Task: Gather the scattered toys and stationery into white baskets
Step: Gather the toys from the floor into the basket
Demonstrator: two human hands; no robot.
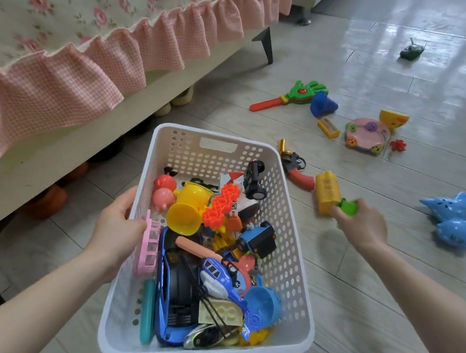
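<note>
Gripping the left rim of the white basket (283, 220), the left hand (117, 231) hides the wall there. The blurred right hand (362, 227) pinches a small green toy (348, 207), half covered, against a yellow block (326, 191) just right of the basket.

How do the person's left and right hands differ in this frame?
The left hand grips the white basket by its left rim; the right hand holds a yellow and green toy. The left hand is at the basket; the right hand is outside it, low over the floor to its right. Both hold something.
</note>
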